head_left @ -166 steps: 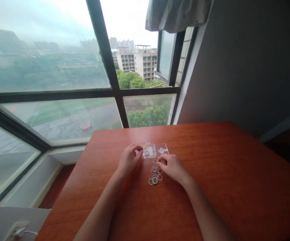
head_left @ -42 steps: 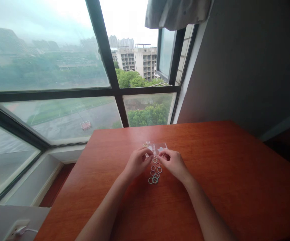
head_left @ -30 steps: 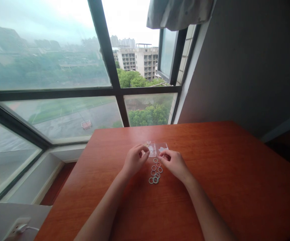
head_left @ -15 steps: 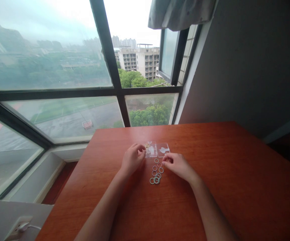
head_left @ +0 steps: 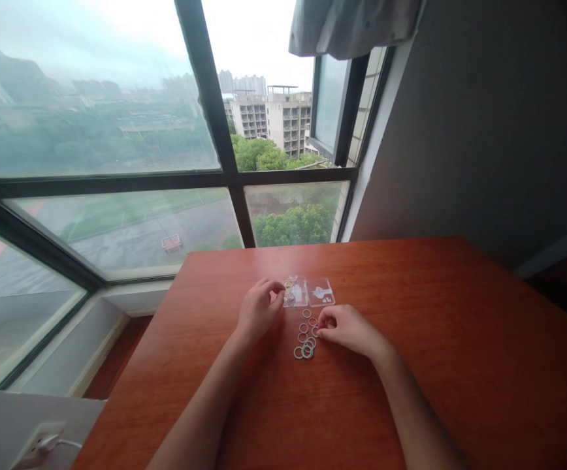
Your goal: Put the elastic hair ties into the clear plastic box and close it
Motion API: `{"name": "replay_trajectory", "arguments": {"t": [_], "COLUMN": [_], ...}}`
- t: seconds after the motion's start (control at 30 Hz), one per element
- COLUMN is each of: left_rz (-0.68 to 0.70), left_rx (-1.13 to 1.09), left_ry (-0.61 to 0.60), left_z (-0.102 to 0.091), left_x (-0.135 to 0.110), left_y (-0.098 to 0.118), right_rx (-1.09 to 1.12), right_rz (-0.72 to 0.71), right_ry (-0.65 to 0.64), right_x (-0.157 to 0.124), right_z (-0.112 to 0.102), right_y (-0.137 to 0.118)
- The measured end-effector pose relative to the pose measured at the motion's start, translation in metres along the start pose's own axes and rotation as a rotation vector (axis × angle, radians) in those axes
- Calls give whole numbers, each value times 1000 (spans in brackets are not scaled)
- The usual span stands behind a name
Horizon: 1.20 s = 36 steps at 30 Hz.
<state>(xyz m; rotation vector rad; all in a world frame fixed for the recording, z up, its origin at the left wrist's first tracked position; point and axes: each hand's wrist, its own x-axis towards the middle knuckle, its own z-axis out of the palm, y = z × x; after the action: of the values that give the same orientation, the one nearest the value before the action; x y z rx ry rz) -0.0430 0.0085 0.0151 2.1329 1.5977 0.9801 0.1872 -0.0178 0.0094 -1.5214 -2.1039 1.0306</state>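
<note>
My left hand (head_left: 262,307) is curled at the left side of a small clear plastic box (head_left: 302,301), thumb and fingers closed on its edge. Pale yellow and whitish rings (head_left: 289,294) lie inside the box. Its clear lid (head_left: 321,293) is folded out flat to the right, with a white marking on it. In front of the box, several pale grey-green rings (head_left: 298,353) lie on the wood, some overlapping. My right hand (head_left: 346,326) has thumb and forefinger pinched at the rim of the rightmost ring (head_left: 315,331); the fingertips partly hide it.
The rings and box are on a reddish-brown wooden table (head_left: 440,339). Beyond its far edge stands a dark-framed window (head_left: 288,176) with one pane open. A grey wall (head_left: 460,143) rises at the right. A white plug (head_left: 47,444) sits in a socket at the lower left.
My right hand has moved down and slightly away from the lid, to the rightmost ring. My left hand stays at the box. The rings appear almost unmoved.
</note>
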Motion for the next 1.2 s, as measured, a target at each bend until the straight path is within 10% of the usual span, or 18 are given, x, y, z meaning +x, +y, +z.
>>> {"name": "replay_trajectory", "arguments": {"t": [0.53,0.87,1.2], "left_rz": [22,143,108], "left_rx": [-30,-179,-115], "left_ry": [0,-158,-100], "left_z": [0,5,12], "left_x": [1,-3,-4], "left_y": [1,22,26], "right_rx": [-1,110,108], "right_rz": [-32,-63,-56], "right_ry": [-4,348,332], "right_x": [0,10,10], "right_z": [2,7,7], "right_y": [2,-12,-16]}}
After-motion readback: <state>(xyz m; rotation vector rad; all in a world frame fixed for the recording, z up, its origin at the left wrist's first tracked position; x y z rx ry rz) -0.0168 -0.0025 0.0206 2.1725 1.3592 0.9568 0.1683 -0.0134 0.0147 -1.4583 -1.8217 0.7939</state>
